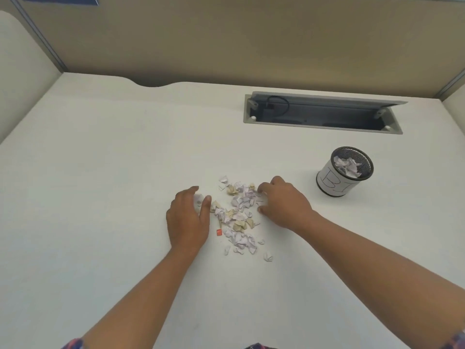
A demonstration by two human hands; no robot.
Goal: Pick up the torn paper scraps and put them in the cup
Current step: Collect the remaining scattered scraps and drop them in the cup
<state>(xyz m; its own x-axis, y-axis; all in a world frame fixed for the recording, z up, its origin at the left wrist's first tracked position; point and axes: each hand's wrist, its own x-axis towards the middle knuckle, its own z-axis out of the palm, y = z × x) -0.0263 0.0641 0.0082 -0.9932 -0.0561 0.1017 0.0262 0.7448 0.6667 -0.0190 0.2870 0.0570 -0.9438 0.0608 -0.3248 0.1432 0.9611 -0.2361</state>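
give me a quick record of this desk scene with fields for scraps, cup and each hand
scraps: loose pile of paper scraps on the desk, between the hands
cup: mesh cup upright, right of the pile, some scraps already inside
left hand: left hand at the pile's left edge, fingers fairly straight, touching scraps
right hand: right hand at the pile's right edge, fingers curled onto scraps; grip unclear
other: open cable tray behind the cup
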